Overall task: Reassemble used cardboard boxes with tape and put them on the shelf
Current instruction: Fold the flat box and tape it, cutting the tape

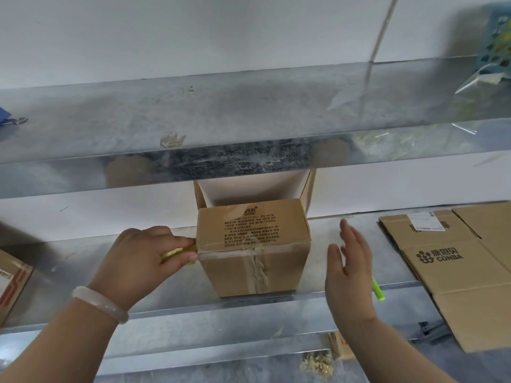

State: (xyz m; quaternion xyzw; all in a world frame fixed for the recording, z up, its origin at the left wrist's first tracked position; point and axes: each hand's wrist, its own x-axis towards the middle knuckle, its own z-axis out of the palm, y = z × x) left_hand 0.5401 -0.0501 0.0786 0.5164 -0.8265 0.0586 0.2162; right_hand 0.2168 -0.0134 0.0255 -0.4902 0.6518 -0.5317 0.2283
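A small brown cardboard box with black printed text lies on its side on the middle metal shelf. Its open flaps point toward the wall, and clear tape crosses its near seam. My left hand grips a yellowish tape roll pressed against the box's left edge. My right hand hovers with straight fingers just right of the box, not touching it.
A flattened CONBA carton lies on the shelf at the right, overhanging the front edge. A green pen sits by my right hand. Another printed box is at the far left. The upper shelf hangs just above the box.
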